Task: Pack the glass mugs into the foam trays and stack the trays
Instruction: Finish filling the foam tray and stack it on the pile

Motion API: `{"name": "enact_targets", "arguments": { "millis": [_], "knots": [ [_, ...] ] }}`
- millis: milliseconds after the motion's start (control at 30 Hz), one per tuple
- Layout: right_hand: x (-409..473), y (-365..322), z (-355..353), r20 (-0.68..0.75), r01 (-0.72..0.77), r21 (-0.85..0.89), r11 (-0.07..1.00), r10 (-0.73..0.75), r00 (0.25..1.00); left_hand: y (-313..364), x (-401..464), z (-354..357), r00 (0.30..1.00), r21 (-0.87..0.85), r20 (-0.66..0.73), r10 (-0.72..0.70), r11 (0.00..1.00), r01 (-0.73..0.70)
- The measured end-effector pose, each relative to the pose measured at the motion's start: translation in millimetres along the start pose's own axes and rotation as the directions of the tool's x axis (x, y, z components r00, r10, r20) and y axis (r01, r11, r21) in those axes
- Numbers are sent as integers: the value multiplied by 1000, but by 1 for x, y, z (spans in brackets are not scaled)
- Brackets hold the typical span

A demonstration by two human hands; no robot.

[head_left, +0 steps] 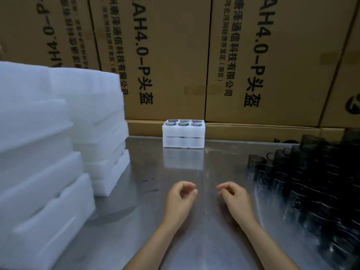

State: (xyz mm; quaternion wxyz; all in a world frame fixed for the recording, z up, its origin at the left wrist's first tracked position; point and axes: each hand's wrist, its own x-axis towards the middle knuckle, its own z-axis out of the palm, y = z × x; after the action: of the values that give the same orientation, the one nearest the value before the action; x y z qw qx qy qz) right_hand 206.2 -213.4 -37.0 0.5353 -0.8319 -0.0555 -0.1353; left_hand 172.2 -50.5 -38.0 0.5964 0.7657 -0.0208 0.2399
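Two white foam trays (183,133) stand stacked at the back of the steel table, against the cartons. The top tray holds several dark glass mugs (182,122), rims up. A large heap of loose dark glass mugs (315,182) covers the table's right side. Tall stacks of white foam trays (44,145) rise on the left. My left hand (181,199) and my right hand (235,197) hover over the table's middle, close to each other, fingers loosely curled and holding nothing.
A wall of brown cardboard cartons (194,61) with printed black lettering closes off the back. The shiny steel table (183,240) stretches between the foam stacks and the mug heap.
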Motion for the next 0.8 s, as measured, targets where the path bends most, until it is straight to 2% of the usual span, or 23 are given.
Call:
{"name": "enact_targets", "arguments": {
  "millis": [133,200,267,333,400,467,533,567,633,700,733,800],
  "knots": [
    [-47,-6,-22,27,8,-24,1000,-8,1000,23,-49,-14,991,253,126,34,965,-66],
    [-65,-7,-30,60,23,-69,997,-19,998,40,-63,-32,969,425,205,142,878,-218],
    [-79,-10,-36,97,44,-86,995,-36,995,73,-60,-59,919,635,275,283,664,-395],
    [-84,-13,-40,121,49,-98,994,-37,992,120,-38,-86,867,821,294,401,359,-444],
    [-90,-16,-41,129,44,-115,992,-29,991,170,-13,-118,846,944,259,466,63,-324],
    [-93,-15,-43,127,37,-117,992,-22,992,213,12,-147,888,979,157,432,-189,-81],
    [-93,-15,-43,119,28,-117,993,-14,993,248,30,-175,940,918,-44,339,-357,172],
    [-92,-15,-42,115,25,-117,993,-11,993,261,38,-188,944,865,-147,296,-424,268],
    [-92,-17,-42,115,22,-124,992,-8,993,281,47,-212,926,783,-328,188,-495,377],
    [-91,-20,-42,123,20,-137,990,-3,992,290,50,-227,895,777,-446,18,-488,397],
    [-90,-20,-43,127,16,-142,990,2,992,289,50,-232,884,785,-466,-43,-480,390],
    [-91,-22,-43,140,13,-152,988,9,990,282,49,-236,892,807,-449,-54,-452,379]
  ]
}}
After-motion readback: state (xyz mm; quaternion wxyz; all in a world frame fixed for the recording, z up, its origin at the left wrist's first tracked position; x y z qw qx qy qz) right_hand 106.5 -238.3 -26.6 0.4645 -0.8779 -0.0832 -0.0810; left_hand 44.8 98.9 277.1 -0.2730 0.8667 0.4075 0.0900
